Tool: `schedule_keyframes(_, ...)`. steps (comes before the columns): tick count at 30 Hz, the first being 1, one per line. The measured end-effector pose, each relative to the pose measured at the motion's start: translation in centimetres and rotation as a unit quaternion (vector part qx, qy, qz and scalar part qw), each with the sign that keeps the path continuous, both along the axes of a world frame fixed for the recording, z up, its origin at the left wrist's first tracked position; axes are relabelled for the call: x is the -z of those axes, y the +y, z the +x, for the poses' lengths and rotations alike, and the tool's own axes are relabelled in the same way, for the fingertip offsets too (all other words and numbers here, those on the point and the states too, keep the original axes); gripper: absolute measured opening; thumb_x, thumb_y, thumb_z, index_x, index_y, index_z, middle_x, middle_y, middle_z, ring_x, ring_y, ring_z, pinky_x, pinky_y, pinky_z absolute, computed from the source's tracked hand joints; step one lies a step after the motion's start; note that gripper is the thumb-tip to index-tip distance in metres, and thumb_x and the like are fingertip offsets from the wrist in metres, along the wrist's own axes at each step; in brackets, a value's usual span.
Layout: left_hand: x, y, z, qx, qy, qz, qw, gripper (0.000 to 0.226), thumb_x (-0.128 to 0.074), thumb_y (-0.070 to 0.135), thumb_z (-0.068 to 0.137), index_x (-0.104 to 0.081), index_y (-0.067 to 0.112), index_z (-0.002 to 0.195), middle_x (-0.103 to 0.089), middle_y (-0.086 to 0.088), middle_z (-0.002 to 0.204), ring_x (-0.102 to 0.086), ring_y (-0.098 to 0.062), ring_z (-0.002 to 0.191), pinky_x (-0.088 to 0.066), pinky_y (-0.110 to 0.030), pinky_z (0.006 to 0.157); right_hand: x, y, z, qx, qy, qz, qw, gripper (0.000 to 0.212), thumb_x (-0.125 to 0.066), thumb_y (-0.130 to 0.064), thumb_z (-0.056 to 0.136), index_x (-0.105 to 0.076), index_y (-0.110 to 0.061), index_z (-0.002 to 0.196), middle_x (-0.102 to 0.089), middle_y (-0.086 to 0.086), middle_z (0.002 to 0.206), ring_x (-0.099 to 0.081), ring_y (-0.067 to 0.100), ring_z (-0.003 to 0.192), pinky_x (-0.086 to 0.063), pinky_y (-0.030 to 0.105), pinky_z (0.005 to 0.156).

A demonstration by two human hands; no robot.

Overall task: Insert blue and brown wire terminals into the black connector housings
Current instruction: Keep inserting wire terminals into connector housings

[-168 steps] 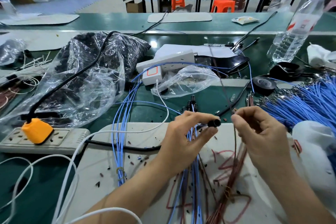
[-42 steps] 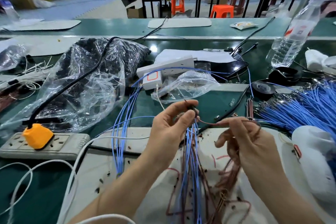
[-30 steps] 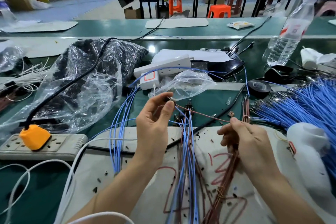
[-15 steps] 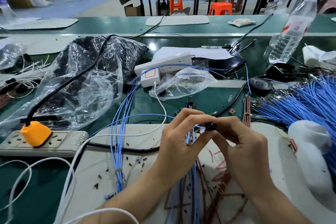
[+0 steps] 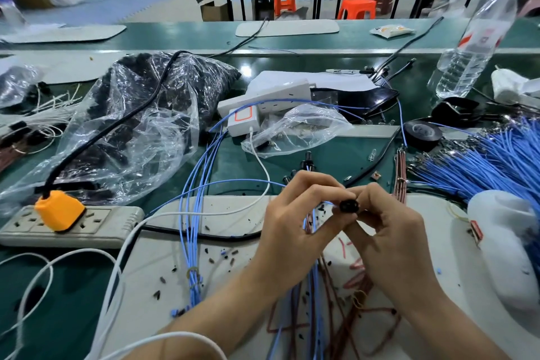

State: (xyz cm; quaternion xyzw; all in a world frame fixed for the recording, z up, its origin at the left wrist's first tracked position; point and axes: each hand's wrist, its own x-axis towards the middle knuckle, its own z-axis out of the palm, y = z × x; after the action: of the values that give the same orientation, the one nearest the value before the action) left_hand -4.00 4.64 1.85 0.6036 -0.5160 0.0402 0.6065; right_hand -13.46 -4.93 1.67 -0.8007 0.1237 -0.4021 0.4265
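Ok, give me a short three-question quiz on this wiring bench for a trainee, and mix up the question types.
1. True or false: nobody is touching the black connector housing.
2. What is plugged into the grey power strip? A) an orange plug B) a green plug C) nothing
3. Fill in: the big loose wire bundle at the person's right is ____ in colour.

Key
1. False: the left hand and right hand both pinch it.
2. A, the orange plug.
3. Blue.
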Motion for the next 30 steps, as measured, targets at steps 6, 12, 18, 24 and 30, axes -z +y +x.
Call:
schedule_keyframes(6, 0.1, 0.0, 0.0, 0.011, -0.010, 0.008, 1.000, 0.016, -0.072, 0.002, 0.080, -0.070, 0.001, 0.096, -0.059, -0.008, 0.098, -0.060, -0.011, 0.093, -0.048, -0.023, 0.085, 0.1, -0.2, -0.1, -0.003, 0.001, -0.006, 1.000, 0.013, -0.065, -0.005, 0.072, -0.058, -0.013, 0.080, -0.067, -0.003, 0.084, -0.065, 0.008, 0.079, -0.051, 0.012, 0.075)
schedule_keyframes(12, 0.2, 0.0, 0.3, -0.013, -0.029, 0.001, 0.999, 0.015, -0.069, 0.003, 0.083, -0.068, 0.000, 0.097, -0.060, -0.008, 0.098, -0.060, -0.010, 0.092, -0.047, -0.019, 0.084, -0.1, -0.2, 0.0, 0.007, -0.009, -0.012, 1.000, 0.022, -0.068, -0.001, 0.073, -0.065, -0.015, 0.089, -0.068, -0.004, 0.084, -0.066, 0.001, 0.080, -0.049, 0.007, 0.073)
schedule_keyframes(18, 0.2, 0.0, 0.5, -0.018, -0.036, -0.001, 0.999, 0.015, -0.069, -0.001, 0.082, -0.067, -0.001, 0.098, -0.064, -0.009, 0.098, -0.062, -0.012, 0.093, -0.047, -0.019, 0.085, 0.0, -0.4, 0.0, 0.017, 0.006, -0.070, 0.997, 0.030, -0.070, 0.018, 0.072, -0.071, -0.004, 0.091, -0.067, 0.003, 0.087, -0.065, 0.007, 0.082, -0.050, 0.009, 0.074)
schedule_keyframes(24, 0.3, 0.2, 0.6, -0.008, -0.041, 0.008, 0.999, 0.015, -0.068, 0.002, 0.084, -0.068, -0.001, 0.099, -0.065, -0.007, 0.097, -0.063, -0.013, 0.093, -0.050, -0.023, 0.084, -0.1, -0.6, -0.1, 0.048, 0.027, -0.135, 0.989, 0.019, -0.076, 0.010, 0.070, -0.071, 0.000, 0.085, -0.063, 0.005, 0.082, -0.061, 0.015, 0.073, -0.051, 0.021, 0.069)
schedule_keyframes(30, 0.4, 0.1, 0.5, 0.007, -0.053, 0.022, 0.998, 0.016, -0.068, 0.002, 0.084, -0.068, 0.000, 0.100, -0.065, -0.007, 0.098, -0.062, -0.011, 0.094, -0.049, -0.021, 0.085, 0.1, -1.1, -0.2, 0.046, 0.055, -0.137, 0.988, 0.015, -0.078, 0.003, 0.072, -0.064, -0.002, 0.073, -0.057, 0.003, 0.071, -0.052, 0.012, 0.061, -0.045, 0.025, 0.059)
